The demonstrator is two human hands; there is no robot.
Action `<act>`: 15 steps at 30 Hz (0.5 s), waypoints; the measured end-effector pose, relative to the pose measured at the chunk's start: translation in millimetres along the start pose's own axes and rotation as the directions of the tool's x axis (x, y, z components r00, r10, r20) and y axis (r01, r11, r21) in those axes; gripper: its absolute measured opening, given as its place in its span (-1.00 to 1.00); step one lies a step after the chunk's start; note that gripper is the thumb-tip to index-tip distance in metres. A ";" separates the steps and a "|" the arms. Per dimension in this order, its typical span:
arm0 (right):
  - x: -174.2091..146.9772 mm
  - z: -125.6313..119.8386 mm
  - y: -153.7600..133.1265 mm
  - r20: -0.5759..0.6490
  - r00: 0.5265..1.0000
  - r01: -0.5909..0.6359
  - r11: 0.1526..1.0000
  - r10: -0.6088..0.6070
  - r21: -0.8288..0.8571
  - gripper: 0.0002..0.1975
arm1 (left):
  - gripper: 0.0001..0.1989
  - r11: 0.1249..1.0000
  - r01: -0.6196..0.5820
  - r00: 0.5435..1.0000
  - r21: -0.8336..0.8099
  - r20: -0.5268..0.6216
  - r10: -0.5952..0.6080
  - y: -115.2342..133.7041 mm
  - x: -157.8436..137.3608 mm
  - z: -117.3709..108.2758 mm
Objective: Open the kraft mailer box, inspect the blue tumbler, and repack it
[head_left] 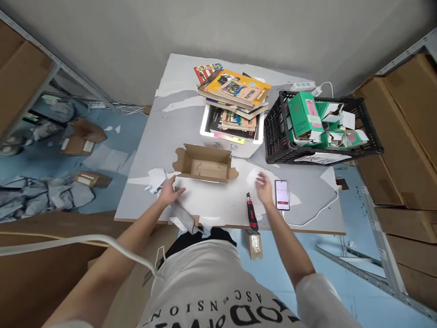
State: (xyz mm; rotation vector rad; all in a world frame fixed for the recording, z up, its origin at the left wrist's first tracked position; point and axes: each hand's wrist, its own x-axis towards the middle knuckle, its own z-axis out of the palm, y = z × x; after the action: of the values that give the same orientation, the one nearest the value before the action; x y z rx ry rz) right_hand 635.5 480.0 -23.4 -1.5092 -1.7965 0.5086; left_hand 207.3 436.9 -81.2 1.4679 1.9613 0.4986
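Note:
An open cardboard box [210, 168] lies in the middle of the table, its inside facing up and its end flaps spread. By its left front corner is my left hand [170, 191], thumb and fingers apart with nothing in them. Crumpled white paper scraps [156, 178] lie just left of that hand, and a grey-silver wrapper [182, 217] sits below it at the table edge. My right hand [264, 187] is over a white paper piece [253, 176], its curled fingers blurred. A red and black utility knife [251, 212] and a lit phone [282, 195] flank my right hand.
Behind the box stands a white bin [232, 145] piled with books [235, 89]. To its right is a black crate [290, 152] of green cartons [303, 114]. A white cable [321, 213] runs from the phone. Cardboard boxes [406, 132] on a shelf border the right side.

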 end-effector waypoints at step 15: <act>-80.2 78.6 -75.3 0.173 0.914 -0.406 0.840 0.367 0.361 -0.59 | -0.52 0.905 -0.250 0.967 -0.345 -0.133 0.217 30.5 -51.7 -1.1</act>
State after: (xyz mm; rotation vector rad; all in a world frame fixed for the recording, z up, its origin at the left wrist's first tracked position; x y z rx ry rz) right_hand 530.9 397.0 -44.6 -1.5777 -1.3427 1.0907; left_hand 237.5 397.2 -47.8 1.4649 1.6533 0.9928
